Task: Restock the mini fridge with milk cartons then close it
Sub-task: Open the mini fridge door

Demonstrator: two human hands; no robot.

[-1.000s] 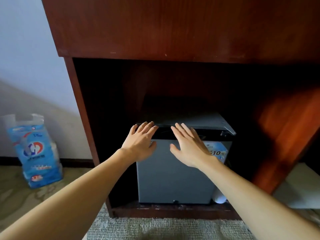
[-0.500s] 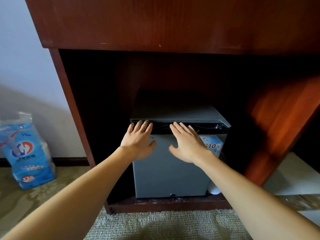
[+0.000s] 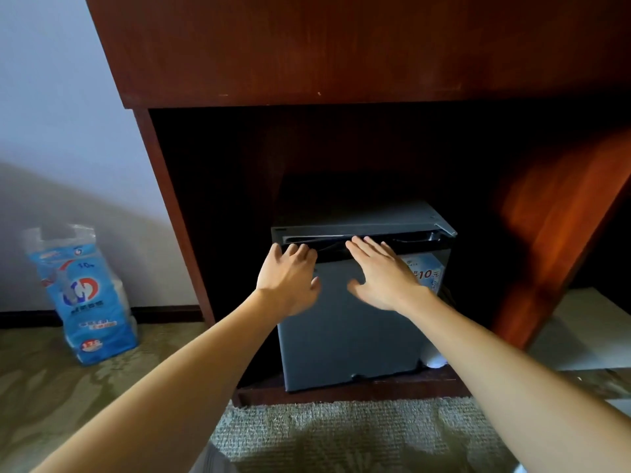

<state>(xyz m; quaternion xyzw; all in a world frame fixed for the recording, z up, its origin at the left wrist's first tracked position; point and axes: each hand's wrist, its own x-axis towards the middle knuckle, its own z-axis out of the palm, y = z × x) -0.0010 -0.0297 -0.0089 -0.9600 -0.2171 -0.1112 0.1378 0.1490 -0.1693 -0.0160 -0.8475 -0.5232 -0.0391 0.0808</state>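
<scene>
At the centre of the frame, a grey mini fridge (image 3: 358, 218) is seen standing inside the open lower niche of a dark red wooden cabinet (image 3: 307, 46), set on the niche's bottom board. Its door (image 3: 348, 346) is turned toward the camera, and a dark recess is visible along the door's upper edge, just under the fridge top.

Both bare forearms are stretched in from the bottom corners of the frame. The left hand (image 3: 288, 279) is placed at the door's upper left corner; its fingers (image 3: 297, 250) are bent over the top edge, with the tips hidden in the dark recess, so the edge appears to be gripped. The right hand (image 3: 384, 273) is spread just beside it, to the right; its fingers (image 3: 367, 245) are held straight and slightly apart, reaching up to the recess, and nothing is held. Whether the palm is pressed against the door cannot be told.

A pale blue price sticker (image 3: 426, 271) marked "10" is partly covered by the right wrist. A small white object (image 3: 436, 359) is seen at the fridge's lower right corner. At the left of the frame, a blue pack of paper rolls (image 3: 88, 302) is stood on the patterned carpet (image 3: 341, 435) against the pale wall (image 3: 51, 97).
</scene>
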